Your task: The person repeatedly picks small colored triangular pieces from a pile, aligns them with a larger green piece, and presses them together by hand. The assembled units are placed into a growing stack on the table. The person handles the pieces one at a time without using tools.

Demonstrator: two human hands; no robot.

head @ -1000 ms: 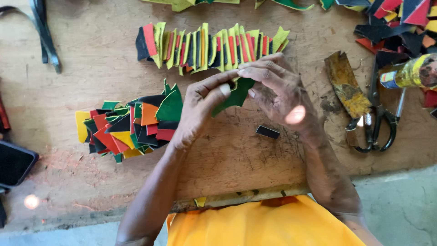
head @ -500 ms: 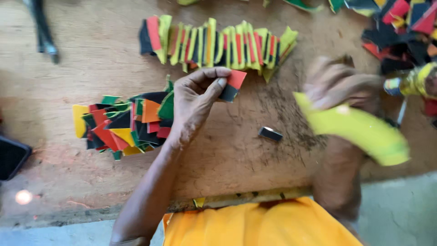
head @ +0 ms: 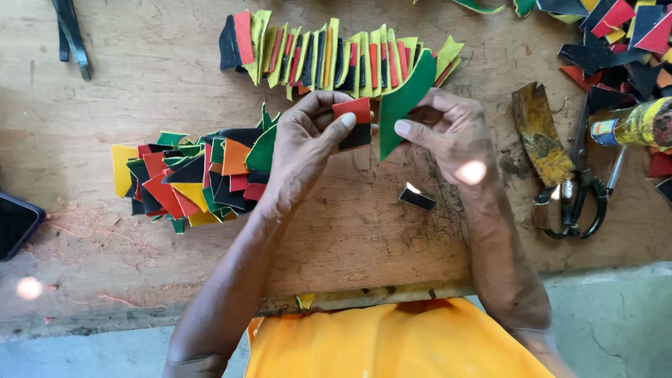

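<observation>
Your left hand (head: 304,143) pinches a small red-and-black piece (head: 355,122) between thumb and fingers, and your right hand (head: 448,133) is closed on a curved green piece (head: 404,101), holding it upright just beside the first, both above the wooden bench (head: 140,91). You look to be at the joining step, bringing the green piece up to the red-and-black one; the next move calls for lining up their edges squarely. The pieces are flat, thin and cleanly cut. A fanned row of yellow, red and black pieces (head: 336,56) lies beyond, a mixed pile (head: 189,182) to your left, scissors (head: 581,189) to your right.
</observation>
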